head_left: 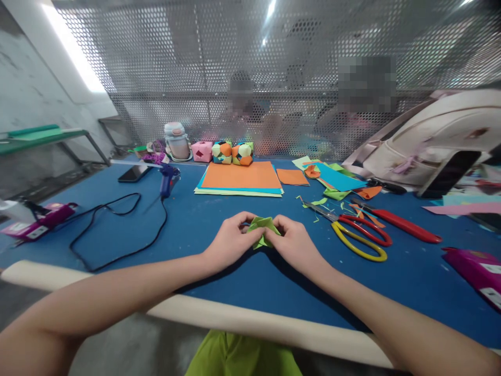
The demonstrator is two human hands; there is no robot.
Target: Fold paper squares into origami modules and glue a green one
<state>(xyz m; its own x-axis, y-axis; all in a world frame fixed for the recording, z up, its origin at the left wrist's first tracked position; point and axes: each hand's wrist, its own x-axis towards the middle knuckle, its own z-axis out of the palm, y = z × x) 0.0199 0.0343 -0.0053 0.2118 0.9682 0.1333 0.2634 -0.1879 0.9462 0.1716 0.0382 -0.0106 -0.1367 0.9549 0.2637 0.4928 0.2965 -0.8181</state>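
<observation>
A small piece of folded green paper (264, 230) is held between both hands just above the blue tabletop (188, 230). My left hand (231, 237) grips its left side, thumb in front and fingers curled behind. On the right side, my right hand (294, 239) pinches it the same way, the thumb meeting the paper near its middle. The thumbs and fingers cover part of the folds. Beyond the hands lies a stack of orange, blue and light green paper sheets (242, 176), with a smaller orange square (293, 177) beside it.
Scissors (358, 230) with red and yellow handles and a red-handled tool (407, 224) lie right, near paper scraps (336, 177). A glue gun (168, 180) with a looping black cord is left. Folded paper cubes (222, 153) and a bottle (178, 142) stand behind; a backpack (442, 136) sits right.
</observation>
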